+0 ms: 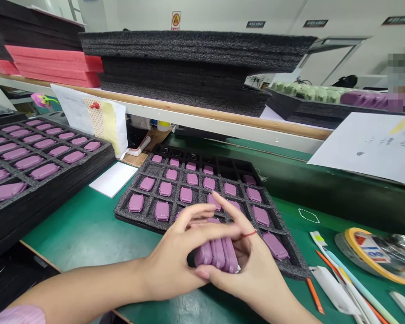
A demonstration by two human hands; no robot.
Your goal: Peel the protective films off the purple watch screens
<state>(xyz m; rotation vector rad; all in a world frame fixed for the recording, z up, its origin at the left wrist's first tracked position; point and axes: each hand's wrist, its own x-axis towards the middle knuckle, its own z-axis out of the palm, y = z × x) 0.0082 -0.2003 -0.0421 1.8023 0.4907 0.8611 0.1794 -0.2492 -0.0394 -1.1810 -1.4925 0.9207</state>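
Between my two hands is a short row of several purple watch cases (pixel 216 255), pressed face to face. My left hand (pixel 178 252) closes round them from the left, its fingers reaching across the top. From the right, my right hand (pixel 251 261) grips the same cases, with its thumb across the front and a thin red string at the wrist. Just beyond and below lies a black foam tray (pixel 123 210) with a grid of pockets. Many pockets hold a single purple case; some at the back right hold none. My hands hide part of its front row.
At left stands a thick foam tray stack (pixel 70 180) filled with purple cases. A white pad (pixel 113 179) lies between the trays. Right: a tape roll (pixel 374 256), a toothbrush (pixel 319 240) and pens. Black foam sheets (pixel 189 49) are piled on the shelf (pixel 202 118) behind.
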